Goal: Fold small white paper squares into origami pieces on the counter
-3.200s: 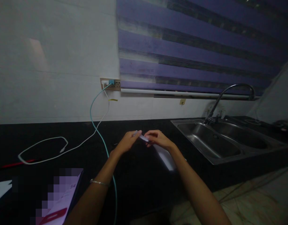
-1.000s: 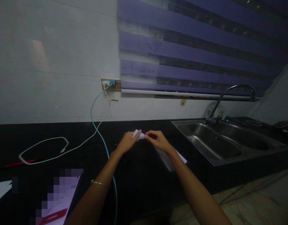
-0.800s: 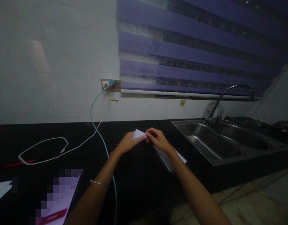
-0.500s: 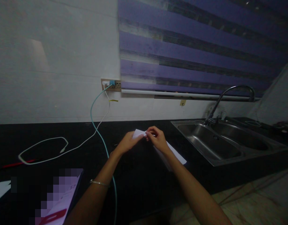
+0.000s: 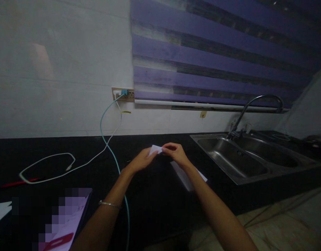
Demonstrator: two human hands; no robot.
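Above the dark counter, a small piece of white paper [image 5: 155,149] is held between both hands. My left hand [image 5: 142,158] is closed on its left part, thumb lying over the front. The fingertips of my right hand [image 5: 176,154] pinch the paper's right end. Any folds in it are too small to make out. Beneath my right wrist lies another white sheet [image 5: 181,175], partly covered by the forearm.
A steel double sink [image 5: 236,160] with a curved faucet [image 5: 262,97] is at the right. White and teal cables run from the wall socket [image 5: 123,94] across the counter [image 5: 150,209]. A lit, partly pixelated screen [image 5: 71,219], a red pen-like object [image 5: 19,182] and white paper [image 5: 0,212] lie left.
My right hand's fingers have shifted slightly along the paper's right end, and the hand sits a little lower. The left hand keeps its hold. The view has moved very slightly.
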